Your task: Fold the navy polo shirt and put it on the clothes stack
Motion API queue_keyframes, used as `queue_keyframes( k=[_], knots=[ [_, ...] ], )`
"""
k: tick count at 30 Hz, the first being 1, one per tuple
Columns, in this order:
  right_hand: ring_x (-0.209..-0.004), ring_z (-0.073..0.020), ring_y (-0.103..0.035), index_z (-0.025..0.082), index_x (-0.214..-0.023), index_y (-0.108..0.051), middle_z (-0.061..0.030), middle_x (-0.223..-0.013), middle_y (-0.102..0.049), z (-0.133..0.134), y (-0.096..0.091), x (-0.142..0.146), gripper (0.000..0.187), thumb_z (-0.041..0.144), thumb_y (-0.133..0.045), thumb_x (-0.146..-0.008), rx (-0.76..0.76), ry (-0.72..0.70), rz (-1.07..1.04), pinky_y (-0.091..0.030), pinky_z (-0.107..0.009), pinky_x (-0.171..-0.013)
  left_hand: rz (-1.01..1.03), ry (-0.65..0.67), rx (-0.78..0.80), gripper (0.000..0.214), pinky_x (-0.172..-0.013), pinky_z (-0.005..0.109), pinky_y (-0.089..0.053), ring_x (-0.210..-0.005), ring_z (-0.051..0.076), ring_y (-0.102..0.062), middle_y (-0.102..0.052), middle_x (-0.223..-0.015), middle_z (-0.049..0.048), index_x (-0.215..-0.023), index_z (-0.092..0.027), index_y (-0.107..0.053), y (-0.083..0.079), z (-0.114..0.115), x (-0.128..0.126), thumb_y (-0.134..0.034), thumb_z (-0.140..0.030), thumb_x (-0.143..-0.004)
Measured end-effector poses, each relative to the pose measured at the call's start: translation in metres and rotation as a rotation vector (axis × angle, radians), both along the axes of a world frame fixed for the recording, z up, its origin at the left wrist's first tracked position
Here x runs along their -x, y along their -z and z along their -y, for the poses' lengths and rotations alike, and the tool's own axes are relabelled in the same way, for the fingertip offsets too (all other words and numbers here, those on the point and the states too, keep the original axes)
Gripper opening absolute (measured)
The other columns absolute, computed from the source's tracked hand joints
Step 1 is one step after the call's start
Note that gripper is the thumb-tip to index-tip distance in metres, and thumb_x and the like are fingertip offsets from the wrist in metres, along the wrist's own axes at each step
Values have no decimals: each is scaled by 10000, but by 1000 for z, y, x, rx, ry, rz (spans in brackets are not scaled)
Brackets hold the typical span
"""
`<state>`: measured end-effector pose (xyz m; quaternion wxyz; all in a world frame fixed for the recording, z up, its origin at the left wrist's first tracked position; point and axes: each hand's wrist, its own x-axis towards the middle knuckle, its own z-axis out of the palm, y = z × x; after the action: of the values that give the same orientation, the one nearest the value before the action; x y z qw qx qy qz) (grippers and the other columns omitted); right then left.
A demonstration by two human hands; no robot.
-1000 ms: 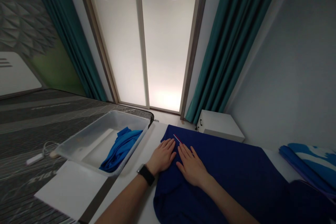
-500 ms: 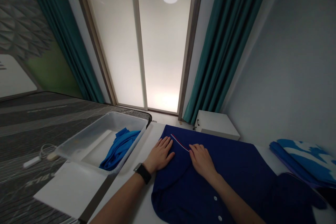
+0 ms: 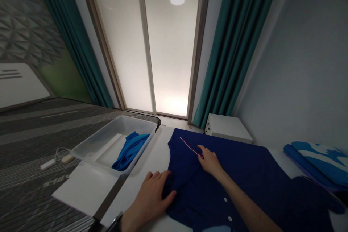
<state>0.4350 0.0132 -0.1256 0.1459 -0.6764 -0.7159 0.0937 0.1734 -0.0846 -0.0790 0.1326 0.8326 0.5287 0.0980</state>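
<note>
A dark navy polo shirt (image 3: 244, 181) with white buttons lies spread on a white table (image 3: 152, 156). A thin red and white stripe (image 3: 190, 146) runs along its sleeve edge at the far left. My left hand (image 3: 150, 199) lies near the table's front edge, its fingers curled over the shirt's left edge. My right hand (image 3: 209, 161) rests farther back on the shirt, with the fingers drawn together at the end of the stripe.
A clear plastic bin (image 3: 114, 143) with a bright blue garment (image 3: 130, 148) in it stands left of the shirt. Folded blue and white cloth (image 3: 318, 163) lies at the right. A white cabinet (image 3: 228, 128) stands behind the table; a grey mattress (image 3: 32, 137) is at the left.
My left hand has slid back toward me along the shirt's left edge. My right hand has gone from flat beside it to a pinch at the stripe, farther right.
</note>
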Motion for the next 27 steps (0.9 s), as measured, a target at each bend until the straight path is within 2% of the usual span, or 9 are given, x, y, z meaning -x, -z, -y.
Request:
queue_keyframes(
  k=[4, 8, 11, 18, 24, 27],
  knots=[
    [-1028, -171, -641, 182, -1356, -469, -78, -1142, -669, -7, 2, 0, 468, 171, -372, -898, -39, -33, -83, -438, -284, -895, 61, -20, 34, 417, -934, 407, -354, -1022, 240, -622, -690, -1133, 69, -1235, -228, -506, 15, 16, 3, -533, -186, -821],
    [-1091, -179, -605, 187, -1393, -430, -90, -1231, -619, -12, -3, -5, 503, 164, -287, -911, -110, -29, -105, -442, -306, -927, 189, -69, 28, 341, -803, 335, -371, -849, 187, -639, -701, -905, 4, -1011, -234, -541, 26, 21, 6, -455, -52, -735],
    [-1085, -200, -598, 202, -1402, -428, -98, -1247, -604, -11, -3, -9, 507, 163, -279, -919, -130, -18, -75, -442, -334, -911, 221, -86, -19, 270, -763, 326, -362, -774, 184, -618, -674, -821, -8, -879, -229, -519, 30, 25, 8, -452, -42, -696],
    [-1032, -248, -598, 171, -1381, -472, -137, -1173, -619, 5, 5, -3, 487, 126, -297, -929, -96, -21, 105, -391, -375, -879, 144, -47, -95, 251, -777, 340, -352, -821, 208, -579, -647, -857, 16, -825, -222, -535, 34, 35, 5, -479, -42, -659],
    [-1018, -283, -577, 143, -1305, -556, -162, -1101, -618, 7, -12, 0, 448, 121, -345, -911, -127, -27, 199, -391, -395, -863, 153, -13, -96, 199, -756, 332, -366, -778, 195, -580, -644, -839, 12, -831, -216, -532, 31, 35, 7, -524, -62, -704],
    [-1156, -279, -516, 146, -1321, -546, -164, -1228, -589, 5, -22, 13, 435, 167, -346, -935, -172, -85, 202, -369, -397, -959, 152, 11, -103, 136, -758, 338, -378, -760, 193, -584, -648, -831, 11, -837, -217, -537, 31, 36, 8, -551, -109, -756]
  ],
)
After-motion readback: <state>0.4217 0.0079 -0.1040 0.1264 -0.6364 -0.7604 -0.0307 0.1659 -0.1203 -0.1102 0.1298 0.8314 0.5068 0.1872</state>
